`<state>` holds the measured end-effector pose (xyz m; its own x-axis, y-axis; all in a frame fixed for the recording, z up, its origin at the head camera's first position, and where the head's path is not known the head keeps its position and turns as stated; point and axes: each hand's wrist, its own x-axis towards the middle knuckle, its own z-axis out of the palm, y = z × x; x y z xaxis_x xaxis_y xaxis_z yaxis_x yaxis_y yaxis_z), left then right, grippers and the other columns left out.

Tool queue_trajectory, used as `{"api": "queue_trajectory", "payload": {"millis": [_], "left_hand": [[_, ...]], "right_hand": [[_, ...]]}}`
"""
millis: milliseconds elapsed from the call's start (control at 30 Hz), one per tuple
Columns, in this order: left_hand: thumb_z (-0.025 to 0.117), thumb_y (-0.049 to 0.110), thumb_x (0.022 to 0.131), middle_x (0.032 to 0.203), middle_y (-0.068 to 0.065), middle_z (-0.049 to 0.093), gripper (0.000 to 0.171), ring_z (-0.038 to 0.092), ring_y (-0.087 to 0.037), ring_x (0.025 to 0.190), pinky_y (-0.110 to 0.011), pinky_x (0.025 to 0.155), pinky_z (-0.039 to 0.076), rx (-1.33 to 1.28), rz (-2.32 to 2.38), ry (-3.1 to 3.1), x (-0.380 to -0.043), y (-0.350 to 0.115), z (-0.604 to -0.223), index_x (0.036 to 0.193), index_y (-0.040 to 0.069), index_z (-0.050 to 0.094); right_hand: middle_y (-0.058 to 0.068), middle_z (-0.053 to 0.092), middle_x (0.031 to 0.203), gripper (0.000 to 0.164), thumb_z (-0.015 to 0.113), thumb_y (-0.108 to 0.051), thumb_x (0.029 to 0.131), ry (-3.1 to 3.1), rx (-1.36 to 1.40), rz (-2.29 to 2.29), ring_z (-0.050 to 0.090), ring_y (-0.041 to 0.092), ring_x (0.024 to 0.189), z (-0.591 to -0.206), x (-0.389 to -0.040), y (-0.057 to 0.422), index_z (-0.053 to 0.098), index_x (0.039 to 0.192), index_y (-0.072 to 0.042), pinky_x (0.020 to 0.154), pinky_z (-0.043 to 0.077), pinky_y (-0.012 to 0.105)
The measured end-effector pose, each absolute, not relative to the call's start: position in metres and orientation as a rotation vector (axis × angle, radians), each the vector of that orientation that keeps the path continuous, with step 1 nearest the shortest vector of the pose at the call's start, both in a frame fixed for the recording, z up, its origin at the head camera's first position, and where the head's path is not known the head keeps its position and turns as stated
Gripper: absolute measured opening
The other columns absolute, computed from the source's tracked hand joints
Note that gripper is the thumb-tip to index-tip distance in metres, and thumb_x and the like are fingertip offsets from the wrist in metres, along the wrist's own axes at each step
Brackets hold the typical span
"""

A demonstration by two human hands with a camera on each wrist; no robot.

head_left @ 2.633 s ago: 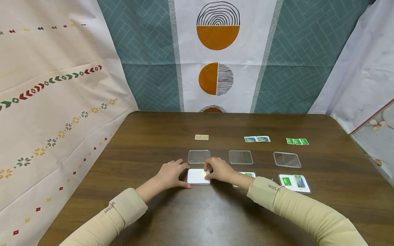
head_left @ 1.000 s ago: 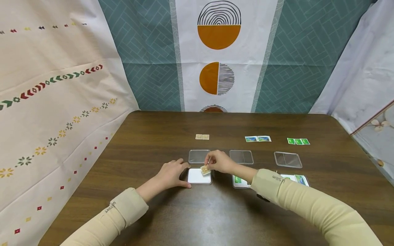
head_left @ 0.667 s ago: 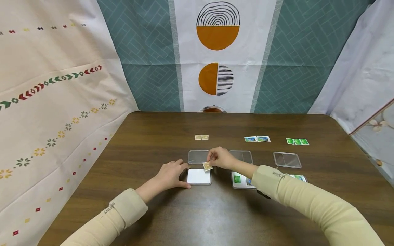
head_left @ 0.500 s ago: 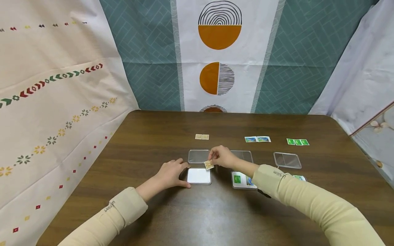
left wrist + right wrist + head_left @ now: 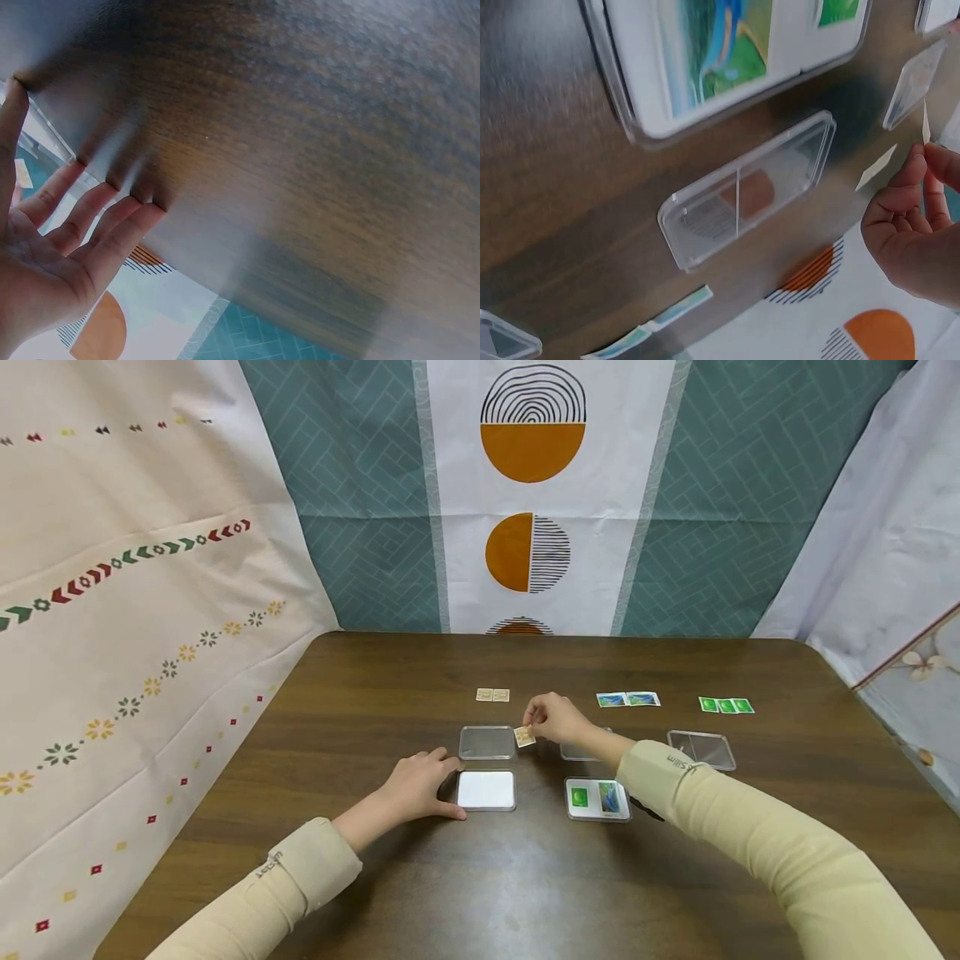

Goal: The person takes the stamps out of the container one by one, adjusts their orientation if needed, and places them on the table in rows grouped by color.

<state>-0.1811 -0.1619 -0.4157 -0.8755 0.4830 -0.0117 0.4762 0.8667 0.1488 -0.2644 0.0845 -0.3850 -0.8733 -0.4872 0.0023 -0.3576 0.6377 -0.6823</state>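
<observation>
My right hand (image 5: 558,718) pinches a small tan postage stamp (image 5: 525,737) between thumb and fingertips, beside the right end of a clear lid (image 5: 487,743). In the right wrist view the stamp (image 5: 926,124) shows edge-on at the fingertips. My left hand (image 5: 422,787) rests with spread fingers at the left edge of a clear case holding a blank white card (image 5: 486,791), thumb near its front corner. The left wrist view shows those fingers (image 5: 97,225) extended, tips down on the table. Two more tan stamps (image 5: 492,695) lie behind the lid.
Right of the white card lies a case with a green and a blue stamp (image 5: 597,800). Other clear lids (image 5: 701,750) lie behind, one partly under my right forearm. Blue stamps (image 5: 628,699) and green stamps (image 5: 725,705) lie farther back. My right sleeve (image 5: 735,802) covers the table's right front.
My right hand has lifted the tan stamp off the white card and carried it back and to the right, past the lid. The left hand has stayed at the case.
</observation>
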Motion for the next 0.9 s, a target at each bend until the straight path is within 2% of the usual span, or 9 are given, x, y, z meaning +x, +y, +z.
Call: {"api": "queue_trajectory", "payload": {"millis": [533, 733, 900], "left_hand": [[0.078, 0.054, 0.065, 0.095, -0.005, 0.059, 0.067, 0.059, -0.024, 0.079, -0.041, 0.067, 0.049, 0.776, 0.211, 2.993, -0.18, -0.161, -0.415, 0.114, 0.011, 0.064], [0.079, 0.054, 0.065, 0.096, -0.006, 0.059, 0.067, 0.058, -0.024, 0.079, -0.041, 0.067, 0.048, 0.77, 0.222, 2.988, -0.181, -0.161, -0.416, 0.114, 0.011, 0.064], [0.079, 0.053, 0.064, 0.096, -0.006, 0.059, 0.066, 0.059, -0.025, 0.08, -0.043, 0.067, 0.049, 0.768, 0.232, 3.002, -0.18, -0.163, -0.418, 0.113, 0.011, 0.064]], "right_hand": [[0.009, 0.063, 0.071, 0.006, 0.067, 0.002, 0.077, 2.784, -0.603, -0.989, 0.056, 0.018, 0.069, -0.384, -0.295, 0.084, 0.065, 0.082, 0.002, 0.067, 0.044, 0.029], [0.013, 0.068, 0.078, 0.006, 0.064, 0.003, 0.077, 2.808, -0.552, -1.012, 0.058, 0.021, 0.073, -0.382, -0.311, 0.083, 0.064, 0.08, -0.001, 0.073, 0.045, 0.033], [0.007, 0.063, 0.069, 0.008, 0.066, 0.001, 0.076, 2.846, -0.532, -1.009, 0.058, 0.022, 0.074, -0.379, -0.327, 0.077, 0.066, 0.084, 0.001, 0.074, 0.046, 0.034]]}}
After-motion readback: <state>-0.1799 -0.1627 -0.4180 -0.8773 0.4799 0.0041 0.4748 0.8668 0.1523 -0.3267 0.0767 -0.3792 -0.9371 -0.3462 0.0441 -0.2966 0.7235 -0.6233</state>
